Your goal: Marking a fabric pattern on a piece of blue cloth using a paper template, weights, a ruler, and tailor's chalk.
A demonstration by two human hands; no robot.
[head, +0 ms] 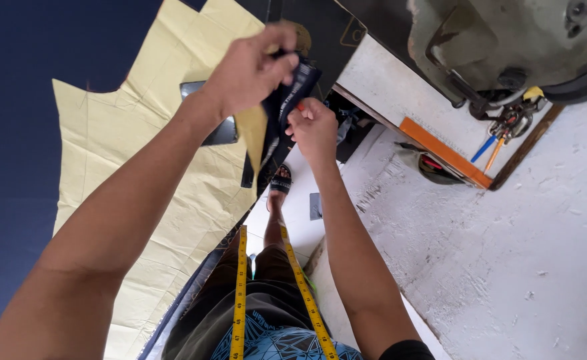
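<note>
Above the pattern (140, 153), the left hand (250, 70) and right hand (313, 130) each pinched a dark strip (293, 93); it looked light, limp, best gripped at its edges.

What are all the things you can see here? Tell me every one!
dark cloth strip: one, navy, held up between both hands
paper pattern: one, pale yellow, on the dark blue cloth at left
sewing machine: one, grey-green, top right
ruler: one, orange, on the white table
measuring tape: one, yellow, hanging down the chest
left hand: pinching the strip's top
right hand: grip closed on the strip, something small and red in it
</note>
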